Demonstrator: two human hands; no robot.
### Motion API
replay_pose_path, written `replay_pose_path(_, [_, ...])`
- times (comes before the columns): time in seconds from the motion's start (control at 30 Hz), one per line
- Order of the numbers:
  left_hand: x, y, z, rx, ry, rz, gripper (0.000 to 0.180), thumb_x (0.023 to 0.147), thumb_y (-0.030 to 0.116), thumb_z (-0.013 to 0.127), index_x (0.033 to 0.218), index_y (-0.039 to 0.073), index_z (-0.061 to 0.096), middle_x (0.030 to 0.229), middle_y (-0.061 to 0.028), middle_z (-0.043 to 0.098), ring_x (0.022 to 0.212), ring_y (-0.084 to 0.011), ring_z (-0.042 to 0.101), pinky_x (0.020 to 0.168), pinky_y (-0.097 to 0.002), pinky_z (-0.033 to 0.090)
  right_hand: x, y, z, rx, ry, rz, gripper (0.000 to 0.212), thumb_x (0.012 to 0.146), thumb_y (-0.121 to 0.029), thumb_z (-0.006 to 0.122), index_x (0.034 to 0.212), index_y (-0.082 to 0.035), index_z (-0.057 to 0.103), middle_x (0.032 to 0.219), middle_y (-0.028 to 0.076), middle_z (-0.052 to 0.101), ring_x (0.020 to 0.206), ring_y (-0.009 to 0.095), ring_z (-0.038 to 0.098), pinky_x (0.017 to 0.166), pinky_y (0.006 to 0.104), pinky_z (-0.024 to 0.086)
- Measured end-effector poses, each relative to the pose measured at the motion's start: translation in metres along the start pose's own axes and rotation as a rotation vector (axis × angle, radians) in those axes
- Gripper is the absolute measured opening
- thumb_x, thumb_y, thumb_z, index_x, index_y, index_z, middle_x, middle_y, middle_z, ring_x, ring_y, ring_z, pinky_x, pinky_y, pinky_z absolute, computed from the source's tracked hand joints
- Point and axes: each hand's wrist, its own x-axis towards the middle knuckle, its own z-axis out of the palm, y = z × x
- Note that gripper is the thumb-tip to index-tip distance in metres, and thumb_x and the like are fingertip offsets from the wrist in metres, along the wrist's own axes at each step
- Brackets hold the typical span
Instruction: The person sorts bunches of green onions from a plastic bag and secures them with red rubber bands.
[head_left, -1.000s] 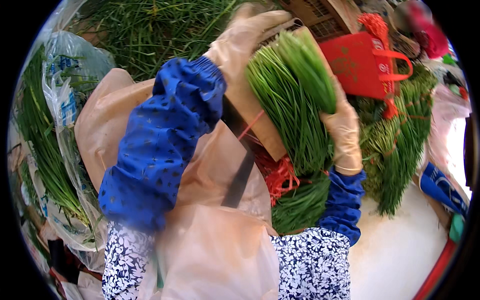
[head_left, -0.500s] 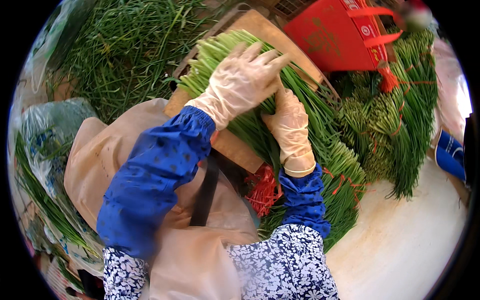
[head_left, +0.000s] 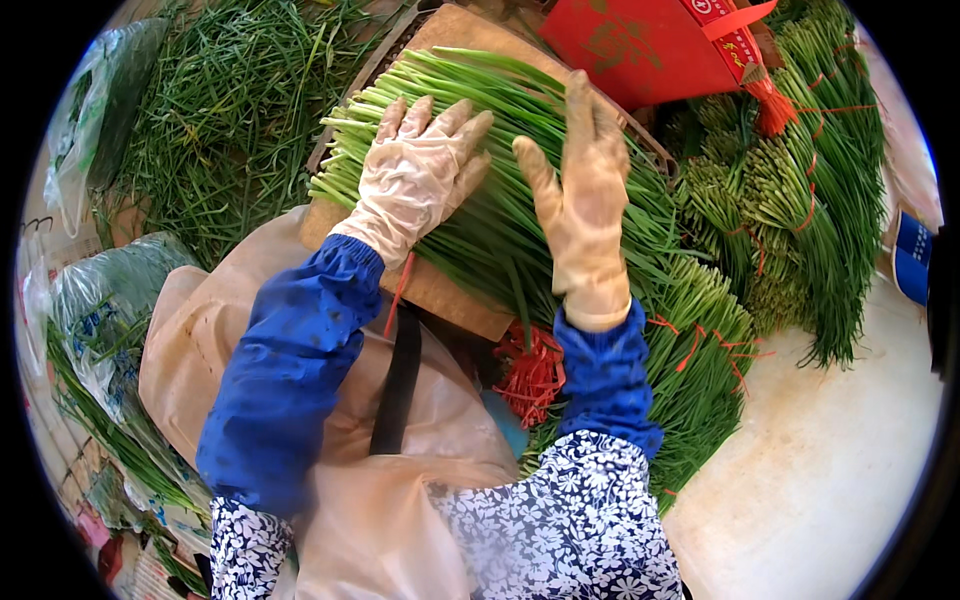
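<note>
A thick spread of long green garlic chives lies across a wooden board, pale stem ends to the left, leaves trailing right. My left hand, in a cream rubber glove, rests flat on the stems with its fingers apart. Over the leaves is my right hand, gloved too, thumb spread away from the straight fingers; whether its palm touches them I cannot tell. Neither hand holds anything. A red strip hangs over the board's near edge, below my left wrist.
Tied chive bundles are piled at the right, with another bundle beside my right forearm. Behind the board stands a red bag. Loose cut leaves cover the far left. Red ties hang in a clump under the board.
My hands have moved apart: the left drew back left onto the stems, the right opened and its fingers straightened. The chives now lie spread wider over the board.
</note>
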Motion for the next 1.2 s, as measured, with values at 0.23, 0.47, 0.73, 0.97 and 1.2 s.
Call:
replay_pose_path(0.23, [0.033, 0.0, 0.003, 0.067, 0.144, 0.04, 0.048, 0.096, 0.043, 0.049, 0.138, 0.02, 0.053, 0.142, -0.0068, 0.051, 0.132, -0.0346, 0.045, 0.114, -0.0494, 0.028, -0.043, -0.014, 0.023, 0.025, -0.173, -0.032, 0.057, 0.095, -0.036, 0.054, 0.137, 0.002, 0.047, 0.126, 0.024, 0.053, 0.119, 0.04, 0.048, 0.104, 0.0472, 0.037])
replay_pose_path(0.47, [0.028, -0.002, 0.0, -0.016, -0.033, 0.036, 0.039, 0.091, 0.04, 0.058, 0.119, 0.015, 0.066, 0.126, -0.0054, 0.063, 0.121, -0.0303, 0.054, 0.108, -0.0474, 0.035, -0.039, -0.003, -0.022, 0.288, -0.249, -0.075, 0.043, 0.091, -0.026, 0.065, 0.126, -0.001, 0.059, 0.118, 0.018, 0.061, 0.111, 0.034, 0.056, 0.098, 0.0418, 0.044])
replay_pose_path(0.73, [0.031, -0.003, -0.001, -0.071, 0.059, 0.07, 0.034, 0.089, 0.035, 0.062, 0.115, 0.014, 0.067, 0.118, -0.0067, 0.066, 0.114, -0.0307, 0.057, 0.103, -0.045, 0.038, -0.042, 0.056, -0.007, -0.002, -0.279, 0.056, 0.068, 0.096, -0.048, 0.05, 0.138, 0.006, 0.045, 0.131, 0.026, 0.053, 0.119, 0.041, 0.05, 0.104, 0.045, 0.04])
replay_pose_path(0.97, [0.032, 0.001, -0.007, -0.038, -0.004, 0.058, 0.039, 0.09, 0.035, 0.06, 0.124, 0.018, 0.064, 0.124, -0.0092, 0.062, 0.116, -0.031, 0.055, 0.104, -0.0456, 0.037, -0.074, -0.004, -0.003, -0.058, -0.3, 0.12, 0.088, 0.092, -0.058, 0.048, 0.148, 0.006, 0.028, 0.138, 0.026, 0.046, 0.128, 0.04, 0.044, 0.111, 0.0489, 0.029])
replay_pose_path(1.2, [0.037, 0.004, -0.005, 0.063, -0.104, 0.081, 0.05, 0.092, 0.036, 0.054, 0.141, 0.029, 0.051, 0.145, -0.0038, 0.048, 0.119, -0.0316, 0.052, 0.105, -0.0466, 0.033, -0.078, -0.006, -0.002, -0.045, -0.239, 0.176, 0.082, 0.092, -0.052, 0.052, 0.148, 0.004, 0.031, 0.139, 0.025, 0.046, 0.127, 0.039, 0.045, 0.112, 0.0479, 0.03])
